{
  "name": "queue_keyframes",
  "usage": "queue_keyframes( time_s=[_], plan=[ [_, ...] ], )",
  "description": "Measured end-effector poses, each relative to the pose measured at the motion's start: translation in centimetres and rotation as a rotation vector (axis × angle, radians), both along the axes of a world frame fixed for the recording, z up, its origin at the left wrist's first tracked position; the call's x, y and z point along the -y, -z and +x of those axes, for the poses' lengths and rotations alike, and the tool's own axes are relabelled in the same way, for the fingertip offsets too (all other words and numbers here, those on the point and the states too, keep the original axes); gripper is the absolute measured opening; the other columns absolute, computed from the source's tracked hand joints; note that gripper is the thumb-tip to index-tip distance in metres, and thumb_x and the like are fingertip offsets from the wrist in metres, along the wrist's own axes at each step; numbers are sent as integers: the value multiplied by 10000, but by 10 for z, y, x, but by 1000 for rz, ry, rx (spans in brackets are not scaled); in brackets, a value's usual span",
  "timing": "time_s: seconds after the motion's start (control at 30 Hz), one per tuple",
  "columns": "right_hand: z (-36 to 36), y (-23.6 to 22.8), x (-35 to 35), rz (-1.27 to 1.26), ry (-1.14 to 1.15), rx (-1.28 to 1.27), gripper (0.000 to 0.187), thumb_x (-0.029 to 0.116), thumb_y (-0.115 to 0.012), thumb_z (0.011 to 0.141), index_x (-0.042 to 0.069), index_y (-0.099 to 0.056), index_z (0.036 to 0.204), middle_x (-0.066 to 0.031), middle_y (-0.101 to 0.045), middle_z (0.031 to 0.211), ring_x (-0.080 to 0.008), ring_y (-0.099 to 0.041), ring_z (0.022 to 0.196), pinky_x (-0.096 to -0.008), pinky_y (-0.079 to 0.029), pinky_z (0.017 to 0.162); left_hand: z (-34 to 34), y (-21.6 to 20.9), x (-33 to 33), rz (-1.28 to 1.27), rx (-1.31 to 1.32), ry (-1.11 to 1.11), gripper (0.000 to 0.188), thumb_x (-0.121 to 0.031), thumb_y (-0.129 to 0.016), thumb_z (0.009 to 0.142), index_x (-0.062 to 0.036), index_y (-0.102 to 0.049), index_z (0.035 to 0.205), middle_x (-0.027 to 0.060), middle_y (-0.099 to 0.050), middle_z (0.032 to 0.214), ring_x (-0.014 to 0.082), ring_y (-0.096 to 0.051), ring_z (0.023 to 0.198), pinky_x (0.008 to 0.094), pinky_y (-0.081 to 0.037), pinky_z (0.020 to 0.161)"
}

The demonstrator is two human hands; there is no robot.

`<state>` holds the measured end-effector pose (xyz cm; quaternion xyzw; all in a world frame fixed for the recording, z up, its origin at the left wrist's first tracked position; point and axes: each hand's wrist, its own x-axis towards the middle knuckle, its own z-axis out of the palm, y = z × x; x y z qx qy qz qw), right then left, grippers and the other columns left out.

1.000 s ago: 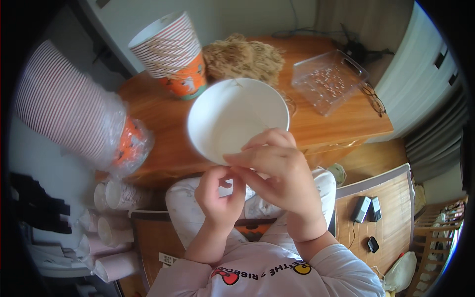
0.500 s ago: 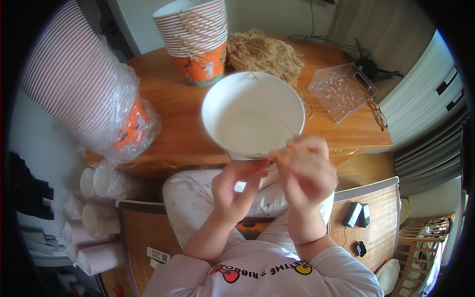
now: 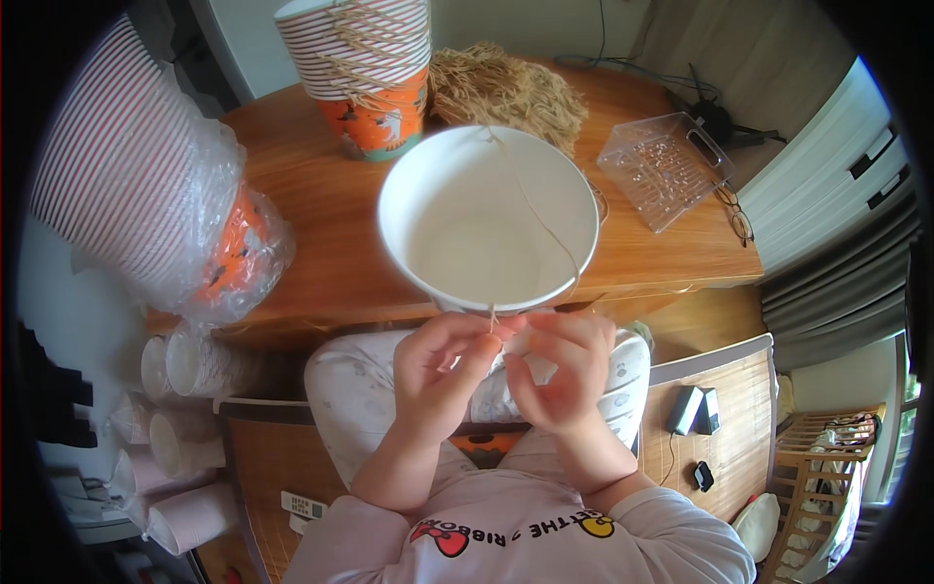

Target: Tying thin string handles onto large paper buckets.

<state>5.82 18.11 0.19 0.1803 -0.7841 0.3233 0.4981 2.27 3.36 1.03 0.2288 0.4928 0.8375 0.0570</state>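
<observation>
Both hands sit at the near rim of the white paper bucket, just under it. Left hand pinches the end of a thin tan string at the rim; the string runs up across the bucket's smooth, round inside. Right hand has fingers curled against the bucket's outer wall, close beside the left thumb. Bucket overhangs the wooden table edge. Behind: fibrous twine pile, striped cup stack, clear plastic tray.
</observation>
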Motion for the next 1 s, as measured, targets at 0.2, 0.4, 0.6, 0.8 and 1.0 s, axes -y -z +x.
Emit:
queue_keyframes(
  time_s=[0.2,0.4,0.6,0.8,1.0],
  plan=[
    [-3,0,4,-8,-17,163,542,14,-766,648,60,-551,1144,-91,-619,1086,-275,-536,925,-393,-377,828,2,-4,-1,-171,-96,-125,136,-36,-621,936,23,-671,1047,118,-722,1048,166,-674,983,285,-509,880],
    [-2,3,5,-149,-148,293,490,-19,-741,706,50,-520,1138,-82,-622,983,-290,-538,891,-402,-366,827,-3,-5,-4,-335,-330,-303,147,6,-673,866,-34,-699,1006,80,-725,976,175,-653,910,297,-497,810],
    [2,0,3,-312,-297,323,469,-84,-713,753,54,-455,1119,-73,-629,939,-222,-561,846,-346,-412,759,-12,-11,1,-549,-605,-436,88,-2,-672,873,0,-698,957,119,-682,987,174,-631,898,284,-481,816],
    [7,-8,9,-484,-359,347,462,-86,-717,764,51,-447,1113,-77,-645,893,-206,-578,806,-319,-439,723,-13,0,0,-390,-440,-446,137,9,-715,824,-37,-707,953,69,-690,899,178,-611,830,273,-477,742],
    [3,-5,7,-300,-379,279,460,-52,-767,742,52,-504,1105,-63,-682,906,-201,-580,806,-324,-449,725,-13,7,3,-153,-206,-205,99,-49,-658,920,23,-685,981,83,-669,948,162,-658,855,287,-514,789]
  ],
)
